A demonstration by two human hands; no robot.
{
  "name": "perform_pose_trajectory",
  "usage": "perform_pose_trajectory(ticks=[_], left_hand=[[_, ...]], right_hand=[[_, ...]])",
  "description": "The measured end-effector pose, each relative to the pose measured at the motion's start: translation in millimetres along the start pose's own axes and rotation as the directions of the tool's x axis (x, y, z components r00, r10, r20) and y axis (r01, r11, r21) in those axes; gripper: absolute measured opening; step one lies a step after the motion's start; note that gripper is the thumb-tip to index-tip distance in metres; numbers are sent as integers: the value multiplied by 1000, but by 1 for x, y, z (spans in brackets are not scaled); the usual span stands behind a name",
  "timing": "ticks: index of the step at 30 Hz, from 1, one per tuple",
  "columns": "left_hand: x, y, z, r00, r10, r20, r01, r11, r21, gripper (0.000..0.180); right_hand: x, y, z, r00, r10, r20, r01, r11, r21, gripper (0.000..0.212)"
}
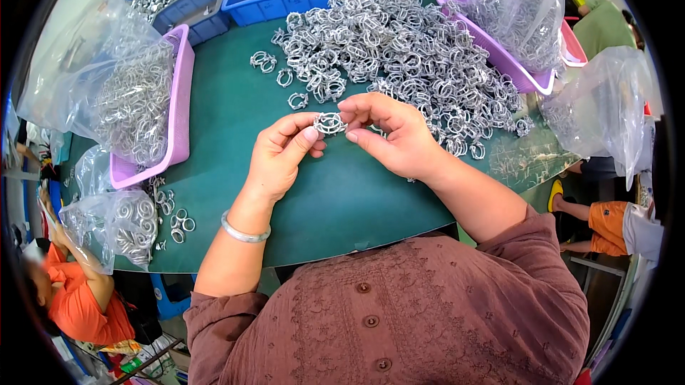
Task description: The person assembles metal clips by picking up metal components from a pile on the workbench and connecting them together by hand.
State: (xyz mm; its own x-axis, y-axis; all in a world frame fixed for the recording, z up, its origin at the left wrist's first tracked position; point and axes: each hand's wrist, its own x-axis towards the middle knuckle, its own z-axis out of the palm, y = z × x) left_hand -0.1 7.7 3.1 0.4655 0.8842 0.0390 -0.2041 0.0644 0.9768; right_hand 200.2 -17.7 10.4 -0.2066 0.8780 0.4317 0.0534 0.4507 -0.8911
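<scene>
Between my hands, above the green table, is a small silver-grey metal ring piece [329, 123] with an openwork shape. My left hand [280, 153], with a pale bangle on its wrist, pinches the left end of it between thumb and fingers. The fingertips of my right hand [394, 135] are curled around its right end, thumb below and index finger above. Just beyond my hands spreads a large heap of similar metal ring pieces [385, 42]. A few loose ring pieces [297, 101] lie at the heap's left edge.
Purple trays with bagged metal pieces stand left [180, 114] and right [492, 42]. Blue bins [264, 7] sit at the back. A clear bag of coiled pieces [134, 224] rests at the table's left front edge, beside loose rings [181, 224]. A person in orange [89, 306] is at left.
</scene>
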Motion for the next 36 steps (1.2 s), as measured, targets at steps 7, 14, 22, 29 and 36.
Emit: perform_pose_trajectory(ticks=[7, 14, 22, 29, 36], left_hand=[[-1, 0, -1, 995, -104, -9, 103, 992, -67, 22], [4, -4, -14, 985, -95, 142, 155, 849, -506, 26], [4, 13, -30, 994, -109, 4, 87, 767, -635, 30], [4, 10, -7, 987, 90, -135, 61, 563, 824, 38], [2, 9, -1, 985, 163, -54, -37, 507, 861, 35]], right_hand=[[-2, -1, 0, 1000, 28, -1, -28, 1000, 14, 30], [-2, -5, 1, 1000, 23, -9, -23, 1000, -12, 29], [-3, -10, -3, 995, 86, 54, -82, 993, -81, 26], [-1, -10, -4, 994, 97, 55, -91, 990, -109, 23], [0, -11, -3, 992, 108, 73, -95, 982, -163, 21]])
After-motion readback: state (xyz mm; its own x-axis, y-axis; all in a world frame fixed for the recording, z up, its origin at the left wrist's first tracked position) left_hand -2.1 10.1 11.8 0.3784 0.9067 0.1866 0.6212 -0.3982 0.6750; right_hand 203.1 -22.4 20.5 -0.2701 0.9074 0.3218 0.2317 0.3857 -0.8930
